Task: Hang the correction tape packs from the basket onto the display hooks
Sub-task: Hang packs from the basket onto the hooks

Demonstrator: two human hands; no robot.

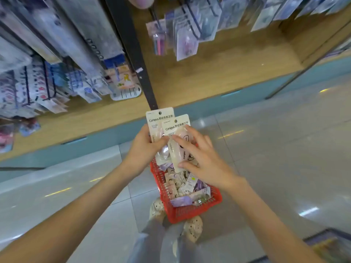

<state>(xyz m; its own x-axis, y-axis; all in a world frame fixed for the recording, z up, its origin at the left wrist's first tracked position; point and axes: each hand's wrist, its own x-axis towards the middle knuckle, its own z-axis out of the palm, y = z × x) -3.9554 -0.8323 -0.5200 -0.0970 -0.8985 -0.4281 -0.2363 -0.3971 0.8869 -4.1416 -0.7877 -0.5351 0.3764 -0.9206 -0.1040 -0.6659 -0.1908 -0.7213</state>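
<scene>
Mid-frame, our left hand (145,147) grips a first pack (158,118), our right hand (198,158) pinches a second pack (176,128); the basket (190,212) below looks full, so most hanging on the upper hooks (196,25) remains.

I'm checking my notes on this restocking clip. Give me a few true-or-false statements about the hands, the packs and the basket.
1. The left hand grips the rear pack. True.
2. The right hand holds nothing. False: it holds the front pack.
3. The red basket stands on the floor with more packs inside. True.
4. Both held packs already hang on a hook. False: both are in the hands, above the basket.
</scene>
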